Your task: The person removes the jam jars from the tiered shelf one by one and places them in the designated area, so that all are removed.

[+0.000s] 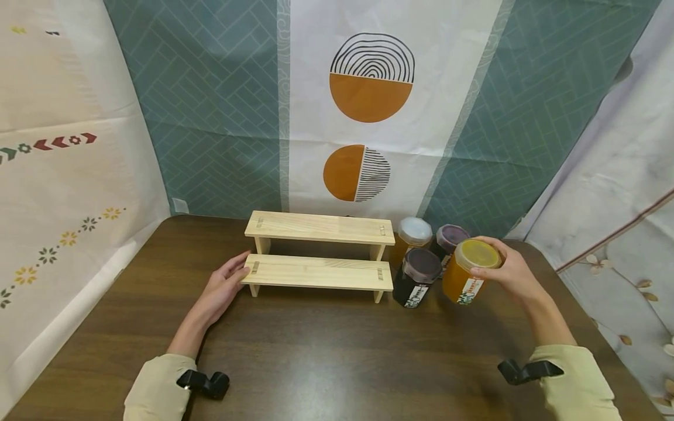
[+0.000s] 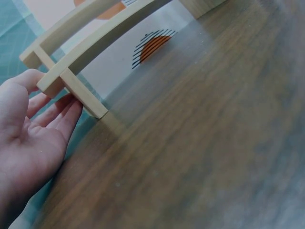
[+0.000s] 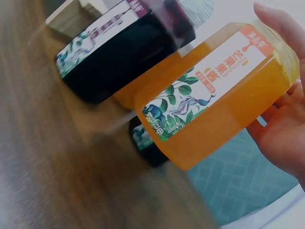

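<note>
My right hand (image 1: 508,266) grips a jar of orange jam (image 1: 462,283) near its yellow lid. In the right wrist view the orange jar (image 3: 209,95) is tilted, its printed label facing the camera. My left hand (image 1: 223,289) holds the left end of a two-tier wooden shelf (image 1: 318,272). In the left wrist view the thumb lies at the board's end and the fingers (image 2: 57,114) reach under it beside the leg.
Right of the shelf stand a dark jar (image 1: 416,280), an orange jar with a white lid (image 1: 414,231) and another dark jar (image 1: 450,237) behind the held one. All are on a brown wooden table (image 1: 326,351). A patterned cloth (image 1: 221,117) hangs behind.
</note>
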`<action>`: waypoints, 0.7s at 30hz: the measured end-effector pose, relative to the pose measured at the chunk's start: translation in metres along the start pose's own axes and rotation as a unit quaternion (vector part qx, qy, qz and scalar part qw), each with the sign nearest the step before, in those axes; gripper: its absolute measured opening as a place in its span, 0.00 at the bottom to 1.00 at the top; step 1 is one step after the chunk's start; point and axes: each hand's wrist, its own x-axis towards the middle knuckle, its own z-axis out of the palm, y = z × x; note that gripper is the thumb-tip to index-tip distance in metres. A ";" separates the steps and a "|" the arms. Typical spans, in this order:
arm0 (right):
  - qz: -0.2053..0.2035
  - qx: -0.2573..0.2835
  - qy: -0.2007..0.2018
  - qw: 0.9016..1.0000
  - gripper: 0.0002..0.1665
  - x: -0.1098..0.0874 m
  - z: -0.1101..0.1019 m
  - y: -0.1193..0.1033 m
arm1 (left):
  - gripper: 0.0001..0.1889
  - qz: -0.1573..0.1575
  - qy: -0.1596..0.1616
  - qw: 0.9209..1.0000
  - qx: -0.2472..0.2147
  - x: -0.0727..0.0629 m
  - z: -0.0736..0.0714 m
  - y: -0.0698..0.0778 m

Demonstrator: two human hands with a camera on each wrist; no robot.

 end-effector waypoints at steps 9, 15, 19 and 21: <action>0.011 0.013 -0.030 0.999 0.33 -0.011 0.003 0.027 | 0.33 0.007 -0.002 1.000 -0.006 -0.002 0.001 -0.001; 0.023 0.055 -0.043 0.997 0.34 -0.017 0.005 0.040 | 0.33 0.005 -0.005 1.000 -0.004 -0.001 0.002 -0.001; 0.026 0.069 -0.054 0.996 0.34 -0.015 0.004 0.044 | 0.33 0.003 -0.002 1.000 -0.004 0.000 0.001 -0.001; 0.029 0.064 -0.066 0.995 0.33 -0.013 0.003 0.044 | 0.32 0.002 0.002 1.000 -0.005 0.000 0.000 -0.001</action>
